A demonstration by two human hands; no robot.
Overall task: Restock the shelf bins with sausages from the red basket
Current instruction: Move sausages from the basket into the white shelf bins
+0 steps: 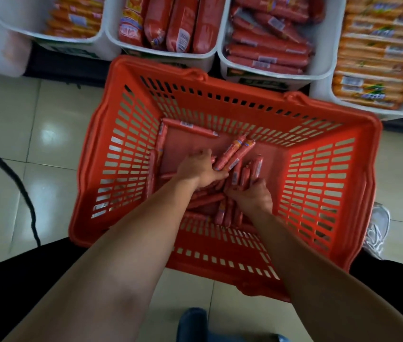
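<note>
— Both hands down in the red basket (343, 193); states?
— Nearer me, right hand (252, 197) curled over loose sausages (222, 211), grip unclear. Farther, left hand (200, 169) holds two sausages (235, 154), long axes pointing far-right, toward the thin-sausage shelf bin (328, 45) beyond.

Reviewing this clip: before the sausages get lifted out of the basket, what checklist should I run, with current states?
1. Left hand gripping sausages: ok, at least two held.
2. Right hand grip secure: cannot tell, its fingers lie among the pile.
3. Red basket close to the bins: ok, its far rim sits right by them.
4. Bin of slim red sausages has room: cannot tell, it looks well filled.
5. Way up to that bin unobstructed: ok, nothing above the basket.
</note>
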